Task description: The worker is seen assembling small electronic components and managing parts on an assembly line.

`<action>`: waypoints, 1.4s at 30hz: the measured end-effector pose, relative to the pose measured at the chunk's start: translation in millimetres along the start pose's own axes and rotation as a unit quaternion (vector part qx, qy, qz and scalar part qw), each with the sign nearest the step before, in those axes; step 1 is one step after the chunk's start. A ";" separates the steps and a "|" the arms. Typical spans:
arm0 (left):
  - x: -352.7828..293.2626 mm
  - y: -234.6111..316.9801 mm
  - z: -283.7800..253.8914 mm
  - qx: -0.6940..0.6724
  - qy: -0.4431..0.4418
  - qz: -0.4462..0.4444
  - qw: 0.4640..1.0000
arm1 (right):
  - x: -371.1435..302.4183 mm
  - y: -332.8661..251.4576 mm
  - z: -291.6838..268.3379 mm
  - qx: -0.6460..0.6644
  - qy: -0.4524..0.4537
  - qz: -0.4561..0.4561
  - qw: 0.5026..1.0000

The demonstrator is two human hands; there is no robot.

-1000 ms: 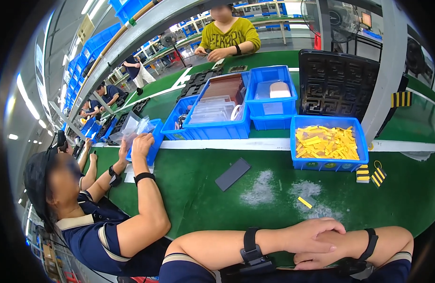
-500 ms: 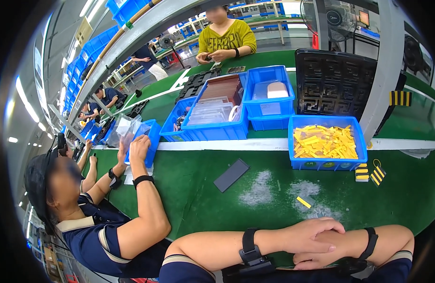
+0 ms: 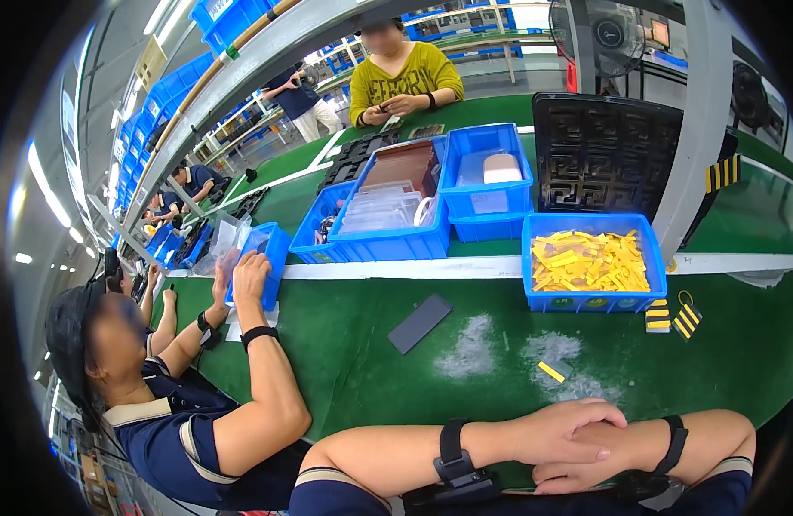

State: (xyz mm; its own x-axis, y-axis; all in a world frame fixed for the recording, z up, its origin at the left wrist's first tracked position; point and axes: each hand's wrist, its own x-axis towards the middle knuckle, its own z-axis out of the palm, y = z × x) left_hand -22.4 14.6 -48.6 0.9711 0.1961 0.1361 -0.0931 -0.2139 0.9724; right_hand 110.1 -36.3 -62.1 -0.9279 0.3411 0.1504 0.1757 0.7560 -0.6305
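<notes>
My left hand (image 3: pixel 564 427) lies across the back of my right hand, its fingers loosely spread over the right wrist and holding nothing. Underneath it, my right hand (image 3: pixel 577 469) points leftward, partly covered; its visible fingers are extended and no object shows in them. Both rest at the table's near edge. Just beyond them lies a small piece with a yellow strip (image 3: pixel 552 371) on a patch of whitish dust. Farther left, a flat dark grey rectangular block (image 3: pixel 421 323) rests on the green surface, apart from both hands.
A blue bin of yellow strips (image 3: pixel 588 263) stands ahead, with black-and-yellow striped tags (image 3: pixel 685 320) beside it. Other blue bins (image 3: pixel 392 248), a black patterned tray (image 3: pixel 605 159) and a slanted metal post (image 3: pixel 697 129) stand farther back. A co-worker's arm (image 3: pixel 272 361) reaches into a bin at left.
My hands keep their position. The view has shifted slightly. Across the table, the co-worker in yellow-green has shifted, and a standing person in the background has moved right.
</notes>
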 end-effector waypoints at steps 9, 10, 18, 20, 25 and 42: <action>1.1 -0.4 -2.5 0.007 -0.008 0.001 1.000 | 0.5 -1.4 -1.7 -0.012 0.020 -0.010 1.000; 1.5 -0.3 -3.1 0.015 -0.017 0.007 1.000 | 0.7 -2.2 -2.8 -0.006 0.011 0.000 1.000; -0.4 -0.8 -1.4 0.002 -0.018 0.000 1.000 | -0.1 -0.5 0.3 -0.002 0.008 0.007 1.000; 0.4 -1.5 -2.7 -0.005 -0.015 -0.003 1.000 | -0.7 3.5 4.9 0.001 0.047 -0.026 0.999; -0.2 -0.8 -1.5 -0.003 -0.017 -0.005 1.000 | 0.9 -0.5 -0.1 0.003 0.043 -0.019 0.999; 0.5 -0.2 -1.9 0.005 -0.015 0.004 1.000 | 0.3 -0.1 -0.6 0.001 0.038 -0.017 0.999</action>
State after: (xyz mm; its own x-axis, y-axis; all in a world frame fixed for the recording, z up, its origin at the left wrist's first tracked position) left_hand -22.4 16.6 -48.4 0.9766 0.1658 0.1372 -0.0979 -0.2255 0.9693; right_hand 110.0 -36.0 -61.5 -0.9059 0.3564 0.2289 0.1434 0.7665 -0.6261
